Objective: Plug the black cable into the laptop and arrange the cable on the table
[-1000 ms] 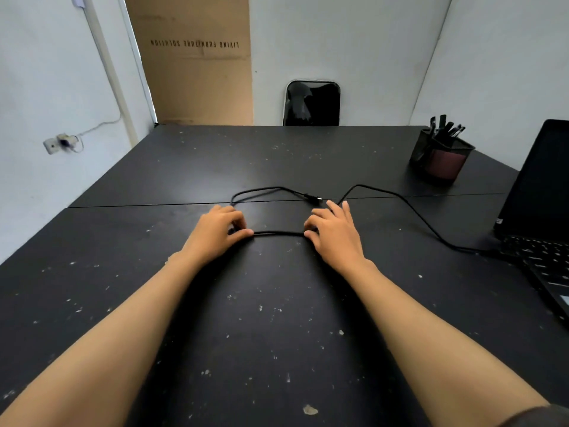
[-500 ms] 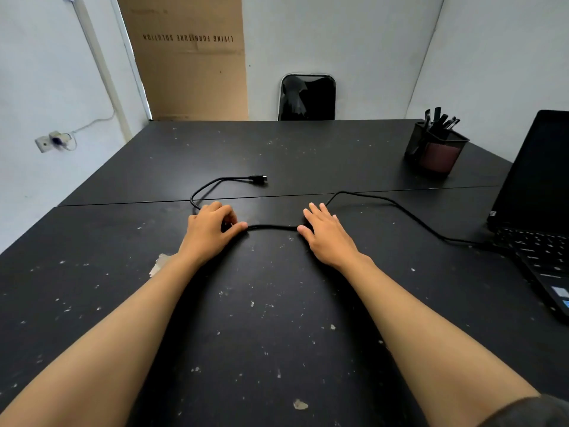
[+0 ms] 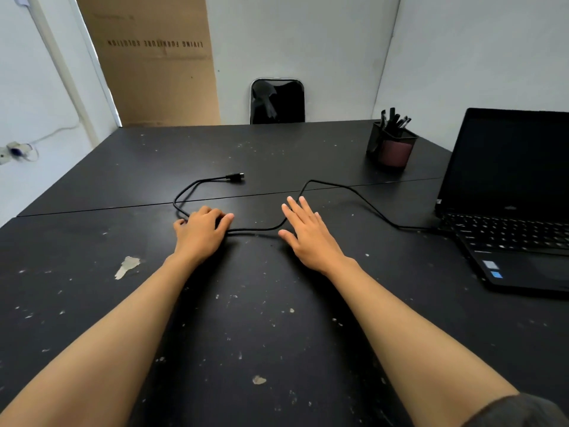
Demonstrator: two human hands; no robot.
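Note:
A black cable (image 3: pixel 348 188) runs across the black table (image 3: pixel 277 303) from the left side of an open laptop (image 3: pixel 505 217) at the right. It curves past my right hand (image 3: pixel 308 232), which lies flat with fingers spread beside it. My left hand (image 3: pixel 200 229) is curled over the cable, its thumb and fingers closed on it. Beyond that hand the cable loops left and back to a free plug (image 3: pixel 235 177) lying on the table.
A black mesh pen holder (image 3: pixel 391 146) with several pens stands at the back right. A black chair back (image 3: pixel 277 101) shows behind the far edge. A cardboard sheet (image 3: pixel 154 63) leans on the wall. Chipped paint spots mark the table.
The free plug end swung from near my right hand to the far left, forming a wider loop. My right hand let go of the cable and flattened. The camera view shifted right.

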